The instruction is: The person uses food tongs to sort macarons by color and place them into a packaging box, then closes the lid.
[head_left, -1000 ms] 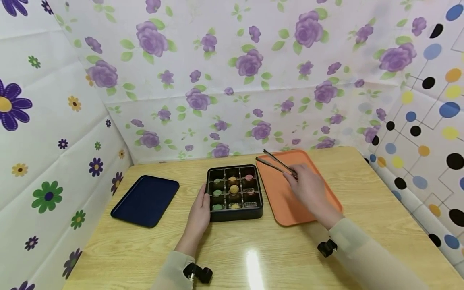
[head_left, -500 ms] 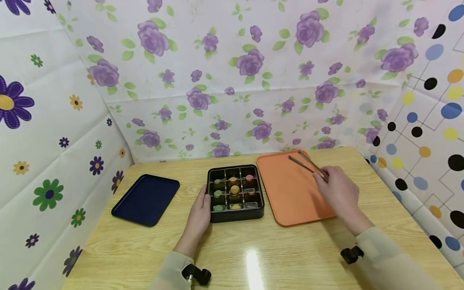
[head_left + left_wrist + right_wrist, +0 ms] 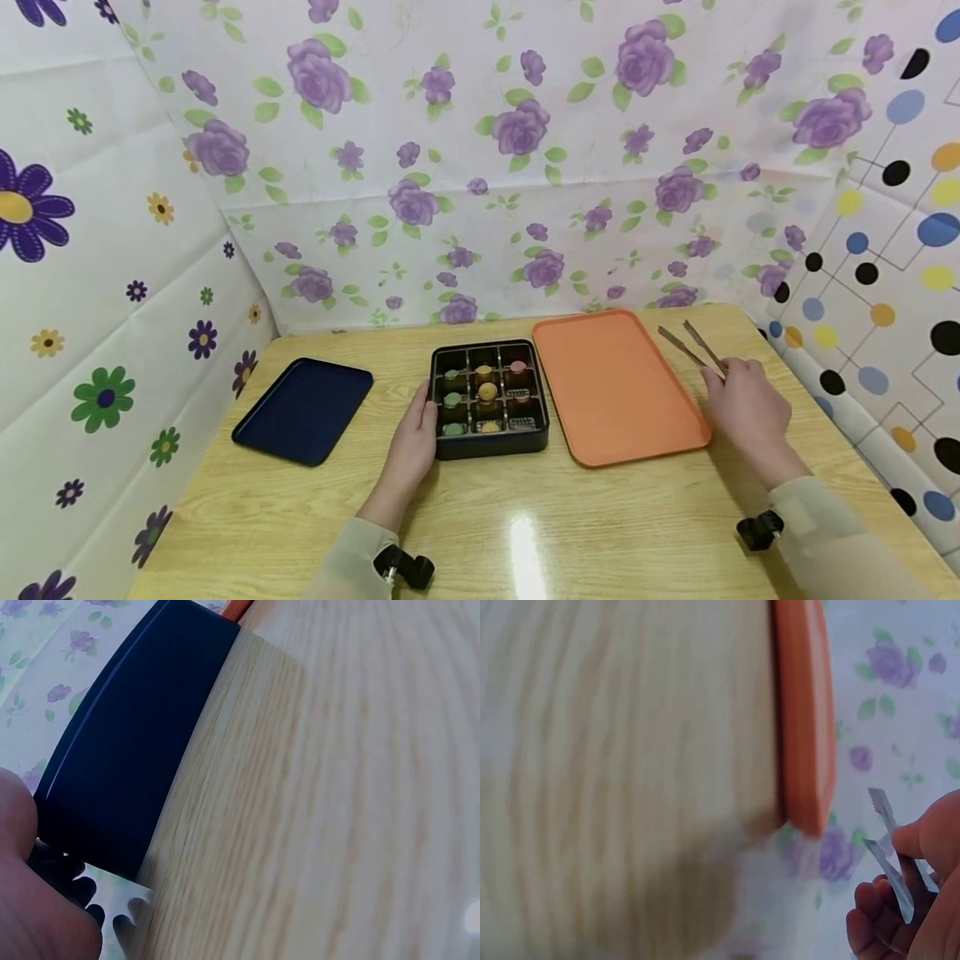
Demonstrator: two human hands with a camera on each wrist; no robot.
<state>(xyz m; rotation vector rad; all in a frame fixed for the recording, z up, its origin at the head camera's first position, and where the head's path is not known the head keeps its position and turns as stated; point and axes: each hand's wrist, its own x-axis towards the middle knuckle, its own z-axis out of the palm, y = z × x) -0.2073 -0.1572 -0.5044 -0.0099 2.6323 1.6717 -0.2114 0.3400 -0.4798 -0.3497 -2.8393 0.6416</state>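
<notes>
My right hand (image 3: 750,408) grips a pair of metal tongs (image 3: 692,346) near their bend, off the right edge of the orange tray. The tips of the tongs stand apart with nothing between them, and the right wrist view shows their toothed ends. A black box (image 3: 491,446) with a divided insert sits left of that tray. Small round green, yellow and pink sweets lie in its compartments; a yellow one (image 3: 487,392) is in the middle. My left hand (image 3: 411,433) rests along the box's left side with fingers extended. In the left wrist view the hand touches the box's dark wall (image 3: 142,735).
The orange tray (image 3: 615,392) lies flat just right of the box, with nothing on it. Farther left lies a dark blue tray (image 3: 303,412). Flowered cloth (image 3: 480,167) hangs behind the wooden table (image 3: 465,517), and patterned cloth stands at both sides.
My right hand has moved right with the tongs, from over the orange tray's left part to beyond its right edge. The left hand and the box have stayed in place.
</notes>
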